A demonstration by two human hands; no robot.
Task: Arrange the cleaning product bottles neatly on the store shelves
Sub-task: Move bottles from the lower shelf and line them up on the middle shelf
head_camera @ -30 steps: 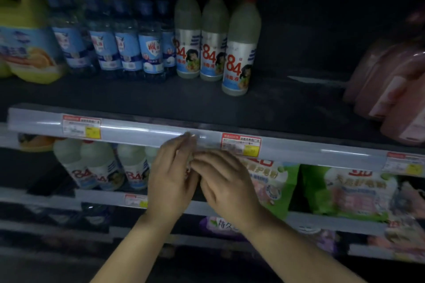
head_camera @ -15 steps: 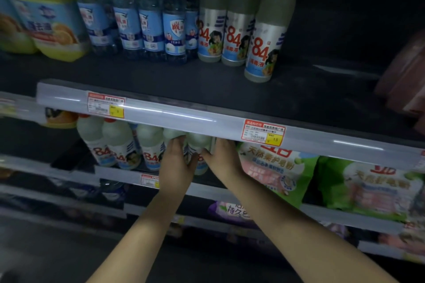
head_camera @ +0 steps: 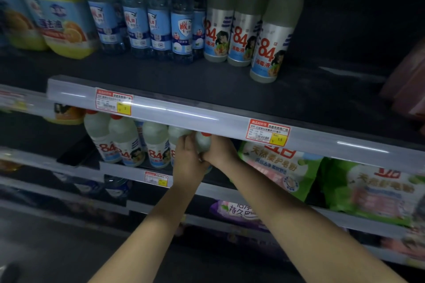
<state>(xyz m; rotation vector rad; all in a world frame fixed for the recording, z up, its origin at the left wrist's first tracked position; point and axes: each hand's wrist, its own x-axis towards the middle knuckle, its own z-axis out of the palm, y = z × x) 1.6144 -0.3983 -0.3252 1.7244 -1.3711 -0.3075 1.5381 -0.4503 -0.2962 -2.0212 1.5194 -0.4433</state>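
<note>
Head view: our left hand (head_camera: pixel 187 159) and right hand (head_camera: pixel 219 151) both grip one red-capped 84 bottle (head_camera: pixel 203 143) under the shelf rail (head_camera: pixel 184 115).

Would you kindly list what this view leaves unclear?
- Head view: label of the red-capped white bottle, covered by left hand and right hand.
- Yellow jug: top cut by frame edge.
- Red-yellow price tag: print too small.

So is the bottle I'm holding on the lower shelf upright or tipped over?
Upright. The small 84 bottle has its red cap on top, just under the shelf rail, with the left hand and right hand gripping its sides.
</note>
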